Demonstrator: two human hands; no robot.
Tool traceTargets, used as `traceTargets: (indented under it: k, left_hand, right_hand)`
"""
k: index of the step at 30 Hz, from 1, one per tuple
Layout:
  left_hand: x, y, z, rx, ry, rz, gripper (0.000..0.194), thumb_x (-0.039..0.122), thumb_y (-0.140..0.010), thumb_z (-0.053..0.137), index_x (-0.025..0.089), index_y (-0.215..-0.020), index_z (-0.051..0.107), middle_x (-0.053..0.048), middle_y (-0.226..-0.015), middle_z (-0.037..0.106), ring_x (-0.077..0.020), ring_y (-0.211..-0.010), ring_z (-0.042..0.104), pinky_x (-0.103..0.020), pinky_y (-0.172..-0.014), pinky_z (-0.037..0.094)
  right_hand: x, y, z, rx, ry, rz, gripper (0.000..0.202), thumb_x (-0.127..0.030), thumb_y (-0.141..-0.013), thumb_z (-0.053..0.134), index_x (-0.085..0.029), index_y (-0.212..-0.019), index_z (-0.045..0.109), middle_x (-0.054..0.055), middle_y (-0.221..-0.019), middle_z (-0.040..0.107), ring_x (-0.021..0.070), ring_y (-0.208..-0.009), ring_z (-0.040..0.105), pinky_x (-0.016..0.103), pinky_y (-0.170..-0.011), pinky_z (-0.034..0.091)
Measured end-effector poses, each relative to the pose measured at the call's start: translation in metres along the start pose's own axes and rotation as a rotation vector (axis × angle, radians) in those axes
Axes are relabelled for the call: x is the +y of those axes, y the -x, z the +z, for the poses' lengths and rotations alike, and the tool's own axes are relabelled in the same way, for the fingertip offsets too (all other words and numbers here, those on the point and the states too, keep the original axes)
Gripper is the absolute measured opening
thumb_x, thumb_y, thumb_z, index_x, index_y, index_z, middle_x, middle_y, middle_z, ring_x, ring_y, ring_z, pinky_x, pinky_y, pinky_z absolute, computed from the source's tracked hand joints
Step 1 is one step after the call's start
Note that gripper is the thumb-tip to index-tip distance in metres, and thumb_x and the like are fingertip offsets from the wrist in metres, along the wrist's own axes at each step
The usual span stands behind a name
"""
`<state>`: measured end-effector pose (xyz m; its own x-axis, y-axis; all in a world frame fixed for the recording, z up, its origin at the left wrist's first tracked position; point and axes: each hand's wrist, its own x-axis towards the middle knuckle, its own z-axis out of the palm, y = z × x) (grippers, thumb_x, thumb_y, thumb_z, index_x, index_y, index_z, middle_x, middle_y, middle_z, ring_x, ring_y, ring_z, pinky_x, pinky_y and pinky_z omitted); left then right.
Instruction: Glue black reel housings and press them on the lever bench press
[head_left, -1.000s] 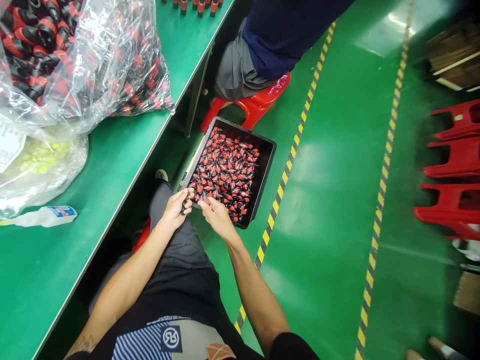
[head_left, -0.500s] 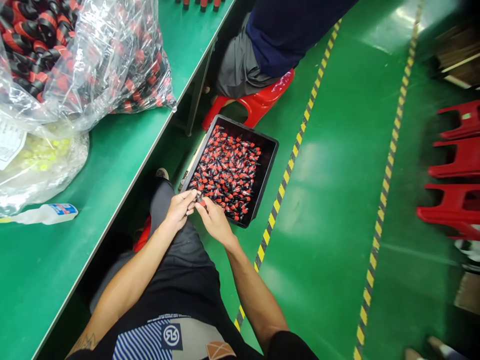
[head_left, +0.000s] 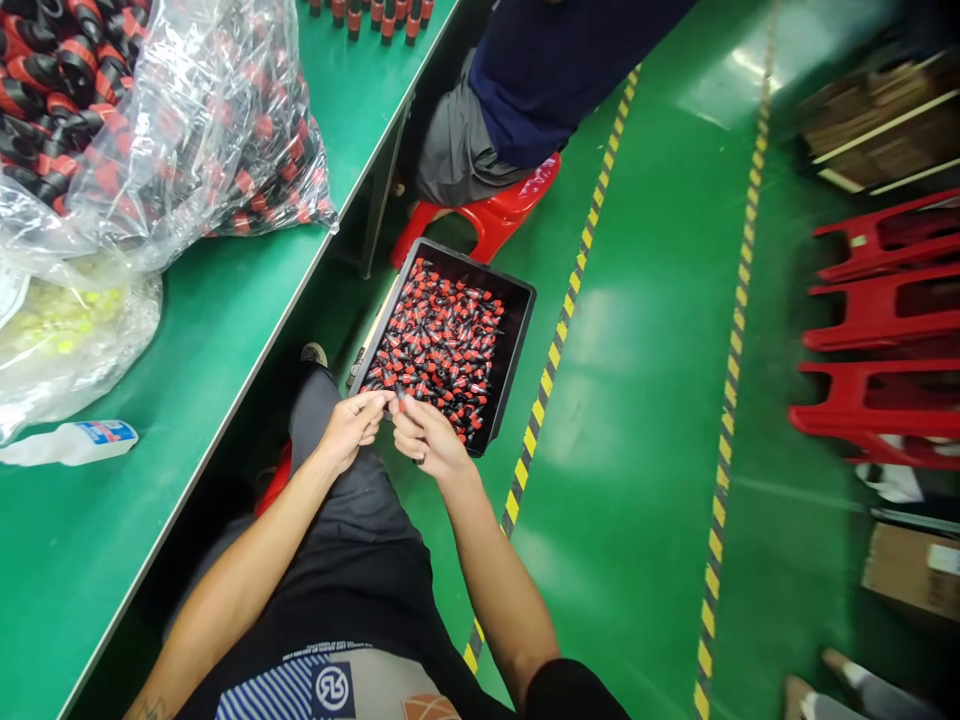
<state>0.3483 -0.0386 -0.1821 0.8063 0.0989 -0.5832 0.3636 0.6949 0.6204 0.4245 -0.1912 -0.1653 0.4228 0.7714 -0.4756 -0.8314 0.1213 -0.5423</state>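
My left hand (head_left: 352,430) and my right hand (head_left: 433,440) meet fingertip to fingertip over the near edge of a black tray (head_left: 513,370). Inside that tray lies a heap of small red-and-black pointed plastic parts (head_left: 442,340). Between my right thumb and curled fingers is one such red-and-black part (head_left: 401,398), mostly covered. My left thumb and forefinger are pinched together against its end; whatever they grip is too small to make out.
On the green table (head_left: 247,320) to the left lie a clear bag of larger red-and-black parts (head_left: 225,130), a bag with yellow pieces (head_left: 75,330) and a white bottle (head_left: 82,442). A co-worker sits on a red stool (head_left: 487,220) beyond the tray. Red stools (head_left: 877,310) stand at right.
The view has shifted, so the surroundings appear further left. My right fingers have curled inward around the part, and my left fingertips have come up to its end.
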Motion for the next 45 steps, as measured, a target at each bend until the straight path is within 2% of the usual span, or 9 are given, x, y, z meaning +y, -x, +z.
traceTargets:
  k: [3, 7, 13, 20, 24, 29, 31, 36, 45]
  left_hand:
    - [-0.008, -0.003, -0.005, 0.152, 0.168, -0.049, 0.043, 0.033, -0.073, 0.091, 0.009, -0.103, 0.074, 0.005, -0.068, 0.049, -0.0022, -0.046, 0.034, -0.015, -0.040, 0.017]
    - [-0.011, -0.001, -0.012, 0.130, 0.251, -0.103, 0.034, 0.023, -0.072, 0.087, 0.012, -0.097, 0.066, 0.002, -0.073, 0.057, -0.0037, -0.047, 0.041, -0.014, -0.039, 0.022]
    - [-0.012, 0.003, -0.010, 0.088, 0.186, -0.111, 0.037, 0.036, -0.077, 0.088, 0.012, -0.095, 0.066, 0.004, -0.068, 0.053, -0.0030, -0.044, 0.039, -0.013, -0.038, 0.022]
    - [-0.003, -0.004, 0.000, 0.083, 0.226, -0.134, 0.032, 0.038, -0.084, 0.083, 0.011, -0.091, 0.067, 0.002, -0.065, 0.054, -0.0045, -0.042, 0.041, -0.015, -0.037, 0.024]
    - [0.005, -0.005, 0.004, 0.065, 0.282, -0.115, 0.033, 0.036, -0.087, 0.083, 0.009, -0.102, 0.072, 0.004, -0.067, 0.050, -0.0028, -0.044, 0.038, -0.013, -0.037, 0.023]
    - [0.010, -0.006, 0.003, 0.145, 0.322, -0.047, 0.030, 0.035, -0.087, 0.084, 0.010, -0.097, 0.072, 0.001, -0.075, 0.056, -0.0015, -0.046, 0.039, -0.013, -0.037, 0.024]
    - [0.011, -0.005, 0.003, 0.163, 0.327, -0.034, 0.031, 0.036, -0.085, 0.086, 0.010, -0.092, 0.070, -0.001, -0.079, 0.061, -0.0013, -0.047, 0.040, -0.013, -0.037, 0.025]
    - [0.012, -0.002, 0.007, 0.169, 0.296, -0.027, 0.037, 0.037, -0.077, 0.092, 0.008, -0.093, 0.076, -0.003, -0.081, 0.064, -0.0012, -0.048, 0.040, -0.013, -0.037, 0.026]
    - [0.004, 0.003, 0.008, 0.124, 0.034, 0.094, 0.050, 0.055, -0.072, 0.092, 0.008, -0.084, 0.081, 0.005, -0.055, 0.039, -0.0039, -0.049, 0.029, -0.017, -0.044, 0.017]
  right_hand:
    - [-0.030, -0.023, -0.023, 0.157, -0.156, -0.084, 0.030, -0.048, -0.100, 0.065, -0.019, -0.101, 0.063, -0.014, -0.054, 0.019, 0.0059, -0.040, 0.013, 0.015, -0.035, 0.022]
    - [-0.053, -0.043, -0.051, 0.390, -0.385, -0.103, 0.018, -0.036, -0.104, 0.060, -0.020, -0.095, 0.059, -0.013, -0.054, 0.024, 0.0061, -0.042, 0.027, 0.011, -0.039, 0.029]
    - [-0.018, -0.039, -0.063, 0.477, -0.401, -0.045, 0.006, -0.016, -0.095, 0.059, -0.020, -0.095, 0.054, -0.003, -0.071, 0.052, 0.0081, -0.059, 0.055, 0.014, -0.046, 0.049]
    - [0.002, -0.027, -0.046, 0.529, -0.333, -0.135, 0.032, -0.003, -0.079, 0.072, -0.021, -0.102, 0.059, 0.001, -0.090, 0.071, 0.0098, -0.072, 0.069, 0.018, -0.060, 0.061]
    - [0.006, -0.015, -0.023, 0.445, -0.061, -0.151, 0.034, -0.027, -0.081, 0.085, -0.019, -0.107, 0.065, 0.009, -0.106, 0.078, 0.0139, -0.077, 0.074, 0.021, -0.061, 0.062]
    - [0.012, -0.001, 0.005, 0.284, 0.483, -0.219, 0.040, -0.058, -0.087, 0.076, -0.019, -0.095, 0.065, -0.002, -0.069, 0.064, 0.0091, -0.048, 0.052, 0.023, -0.048, 0.044]
    - [0.014, 0.002, 0.013, 0.266, 0.753, -0.271, 0.035, -0.055, -0.092, 0.070, -0.021, -0.089, 0.064, -0.005, -0.063, 0.055, 0.0094, -0.050, 0.044, 0.024, -0.051, 0.037]
    - [0.015, 0.005, 0.022, 0.271, 1.286, -0.283, 0.021, -0.042, -0.096, 0.063, -0.022, -0.090, 0.065, -0.004, -0.062, 0.054, 0.0144, -0.058, 0.048, 0.027, -0.063, 0.035]
    - [0.021, 0.006, 0.023, 0.324, 1.285, -0.313, 0.027, -0.043, -0.104, 0.044, -0.023, -0.108, 0.062, 0.003, -0.079, 0.066, 0.0196, -0.066, 0.059, 0.030, -0.066, 0.039]
